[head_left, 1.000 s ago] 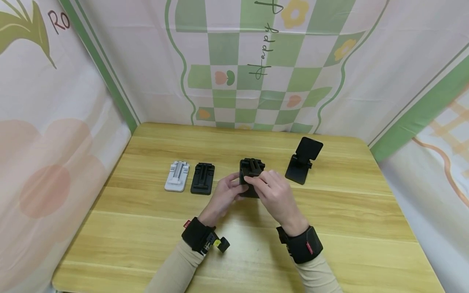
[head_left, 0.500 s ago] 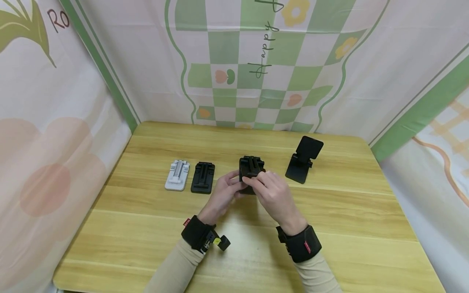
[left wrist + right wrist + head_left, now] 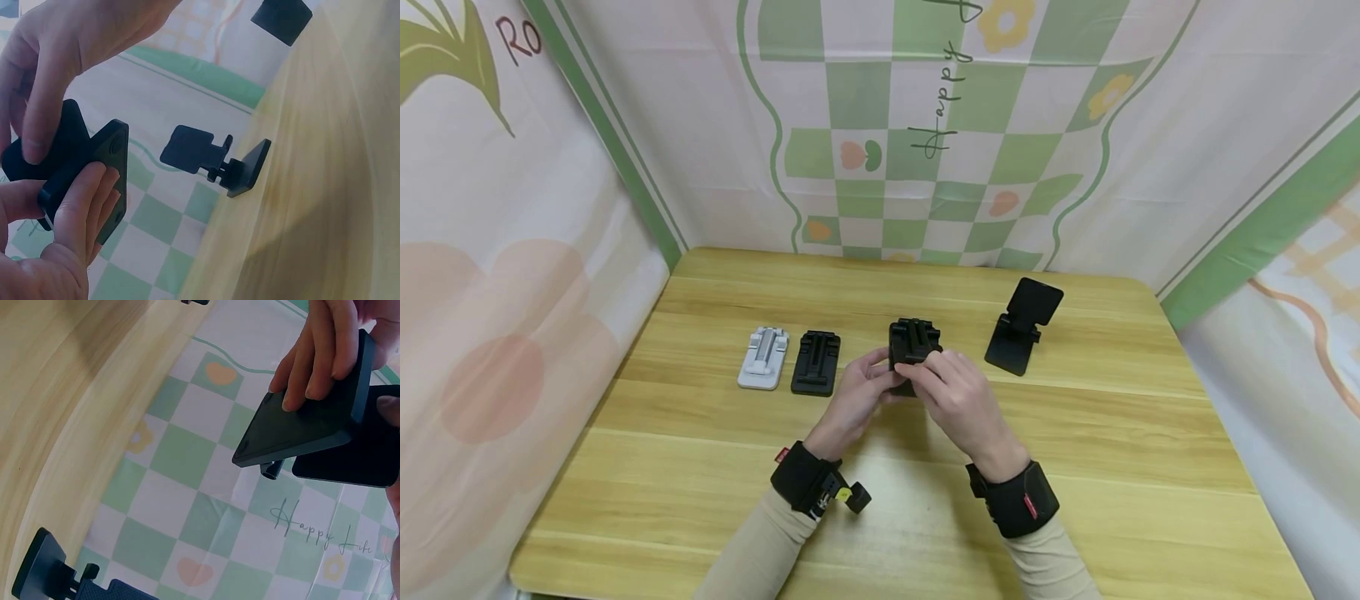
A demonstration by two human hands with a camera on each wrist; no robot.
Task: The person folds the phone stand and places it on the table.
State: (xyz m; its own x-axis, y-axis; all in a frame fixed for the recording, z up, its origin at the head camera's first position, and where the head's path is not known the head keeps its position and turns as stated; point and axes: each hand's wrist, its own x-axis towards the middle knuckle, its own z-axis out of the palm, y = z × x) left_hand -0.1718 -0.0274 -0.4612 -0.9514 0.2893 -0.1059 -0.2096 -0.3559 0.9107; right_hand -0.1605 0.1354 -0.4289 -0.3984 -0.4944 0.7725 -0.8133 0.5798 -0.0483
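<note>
The held stand (image 3: 916, 332), black, is at the middle of the head view, raised off the table, its panel (image 3: 55, 147) tilted at an angle to its base (image 3: 112, 178), as the left wrist view shows at its left side. The left hand (image 3: 856, 398) grasps the base, several fingers flat along its underside and the thumb on the opposite face. The right hand (image 3: 961, 402) pinches the panel, its thumb pressed to one face, seen at the right edge of the right wrist view. Just left of the hands in the head view lies a folded black stand (image 3: 816, 363), and close beside it, farther left, a folded white stand (image 3: 763, 358). Right of centre sits an unfolded stand (image 3: 1024, 327), also black, its panel raised. All three rest on the wooden table (image 3: 1135, 450). Black wristbands (image 3: 1024, 500) circle both wrists over beige sleeves (image 3: 758, 546) at the bottom of the frame. A green-and-white checked cloth (image 3: 857, 100) fills the top centre, lettered "Happy".
</note>
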